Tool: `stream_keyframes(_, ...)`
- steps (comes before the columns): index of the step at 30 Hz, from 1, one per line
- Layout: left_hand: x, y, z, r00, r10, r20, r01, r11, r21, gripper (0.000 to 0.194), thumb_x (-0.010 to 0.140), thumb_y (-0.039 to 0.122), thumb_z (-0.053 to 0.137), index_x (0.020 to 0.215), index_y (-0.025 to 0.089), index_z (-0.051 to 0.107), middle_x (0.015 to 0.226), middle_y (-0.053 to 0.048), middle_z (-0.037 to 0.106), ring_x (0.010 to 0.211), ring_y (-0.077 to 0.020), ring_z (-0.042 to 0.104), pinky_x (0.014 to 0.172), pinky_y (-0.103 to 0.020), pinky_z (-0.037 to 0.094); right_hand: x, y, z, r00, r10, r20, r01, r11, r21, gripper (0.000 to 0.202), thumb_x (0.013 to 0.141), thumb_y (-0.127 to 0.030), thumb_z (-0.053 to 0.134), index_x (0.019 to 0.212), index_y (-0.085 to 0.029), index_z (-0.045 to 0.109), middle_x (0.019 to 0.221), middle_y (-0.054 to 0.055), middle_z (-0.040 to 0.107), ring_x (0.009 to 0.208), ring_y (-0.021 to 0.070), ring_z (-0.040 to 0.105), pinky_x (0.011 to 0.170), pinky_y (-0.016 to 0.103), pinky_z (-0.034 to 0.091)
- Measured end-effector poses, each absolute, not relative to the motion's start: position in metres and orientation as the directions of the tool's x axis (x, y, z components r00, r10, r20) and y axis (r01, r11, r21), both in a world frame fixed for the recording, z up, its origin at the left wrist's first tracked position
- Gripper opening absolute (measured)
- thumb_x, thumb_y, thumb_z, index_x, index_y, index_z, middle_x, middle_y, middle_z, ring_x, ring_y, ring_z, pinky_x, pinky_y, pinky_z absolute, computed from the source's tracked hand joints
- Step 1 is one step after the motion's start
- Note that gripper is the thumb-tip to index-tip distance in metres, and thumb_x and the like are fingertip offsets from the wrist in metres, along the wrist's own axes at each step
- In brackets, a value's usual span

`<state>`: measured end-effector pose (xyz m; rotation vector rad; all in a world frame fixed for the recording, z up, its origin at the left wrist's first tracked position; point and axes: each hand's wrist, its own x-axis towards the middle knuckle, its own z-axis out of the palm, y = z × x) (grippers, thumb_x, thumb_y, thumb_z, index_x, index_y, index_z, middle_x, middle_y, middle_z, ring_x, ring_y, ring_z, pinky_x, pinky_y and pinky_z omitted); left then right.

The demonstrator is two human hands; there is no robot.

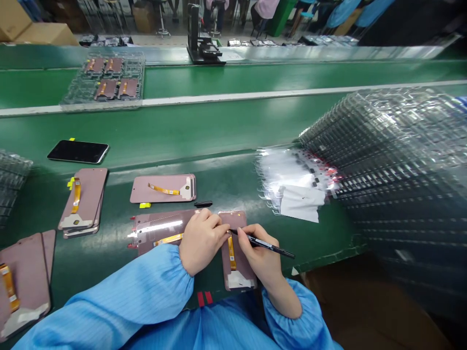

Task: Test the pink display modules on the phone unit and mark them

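Observation:
My right hand grips a black marker pen, its tip down at the upper part of a pinkish phone screen panel. This panel lies upright on the green mat, with an orange ribbon cable along it. My left hand is closed, fingertips together at the panel's left side near the pen tip; what they pinch is hidden. Under my left hand and sleeve lies another panel with a clear film. A black pen cap rests just above my left hand.
More panels lie at left, far left and above. A black-screened phone is behind them. At right are clear film sheets, a white paper and tall stacked clear trays. A loaded tray sits at the back.

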<state>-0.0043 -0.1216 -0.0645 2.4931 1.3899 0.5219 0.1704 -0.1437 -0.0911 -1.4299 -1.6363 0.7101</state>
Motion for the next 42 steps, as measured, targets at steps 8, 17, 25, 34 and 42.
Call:
stream_keyframes(8, -0.004, -0.121, -0.066, 0.483, 0.853, 0.199, 0.767, -0.522, 0.374, 0.018, 0.092, 0.028, 0.058, 0.101, 0.02, 0.072, 0.084, -0.004, 0.065, 0.081, -0.0212, 0.047, 0.068, -0.035, 0.039, 0.17, -0.144, -0.092, 0.002, 0.973, 0.232, 0.518, 0.198, -0.832, 0.016, 0.091, -0.026, 0.059, 0.076, -0.021, 0.061, 0.066, -0.003, 0.064, 0.058, 0.0132, 0.059, 0.057, 0.023, 0.044)
stream_keyframes(17, -0.004, -0.121, -0.066, 0.488, 0.853, 0.183, 0.769, -0.52, 0.373, 0.019, 0.092, 0.027, 0.057, 0.102, 0.02, 0.072, 0.085, -0.004, 0.065, 0.082, -0.022, 0.048, 0.069, -0.036, 0.04, 0.17, -0.144, -0.09, 0.001, 0.976, 0.219, 0.488, 0.19, -0.852, 0.017, 0.09, -0.027, 0.06, 0.075, -0.021, 0.061, 0.065, -0.003, 0.063, 0.056, 0.013, 0.058, 0.055, 0.023, 0.044)
stream_keyframes(25, -0.011, -0.131, -0.046, 0.427, 0.904, 0.006, 0.745, -0.356, 0.564, 0.027, 0.096, 0.027, 0.049, 0.116, 0.017, 0.064, 0.097, -0.008, 0.065, 0.089, -0.0224, 0.056, 0.079, -0.038, 0.048, 0.18, -0.15, -0.09, 0.225, 0.974, -0.003, -0.013, 0.0, -1.0, 0.02, 0.09, -0.037, 0.064, 0.077, -0.022, 0.059, 0.057, -0.006, 0.054, 0.052, 0.0118, 0.051, 0.058, 0.026, 0.047)
stream_keyframes(34, -0.036, -0.181, -0.037, 0.415, 0.666, -0.619, 0.188, 0.603, 0.775, 0.068, 0.091, 0.038, 0.051, 0.152, 0.026, 0.023, 0.14, -0.019, 0.051, 0.058, -0.0114, 0.064, 0.051, -0.028, 0.054, 0.185, -0.178, -0.065, 0.073, 0.956, -0.285, -0.466, -0.22, -0.857, 0.025, 0.08, -0.04, 0.074, 0.067, -0.022, 0.063, 0.056, -0.008, 0.053, 0.055, 0.0103, 0.051, 0.118, 0.048, 0.021)
stream_keyframes(42, -0.014, -0.199, -0.033, 0.481, 0.682, -0.55, -0.077, 0.658, 0.749, 0.085, 0.085, 0.037, 0.063, 0.154, 0.027, 0.015, 0.113, -0.015, 0.065, 0.094, -0.0237, 0.067, 0.053, -0.023, 0.055, 0.178, -0.181, -0.066, 0.05, 0.96, -0.277, -0.46, -0.225, -0.859, 0.027, 0.08, -0.041, 0.073, 0.065, -0.023, 0.06, 0.055, -0.007, 0.052, 0.054, 0.0118, 0.051, 0.116, 0.049, 0.027)
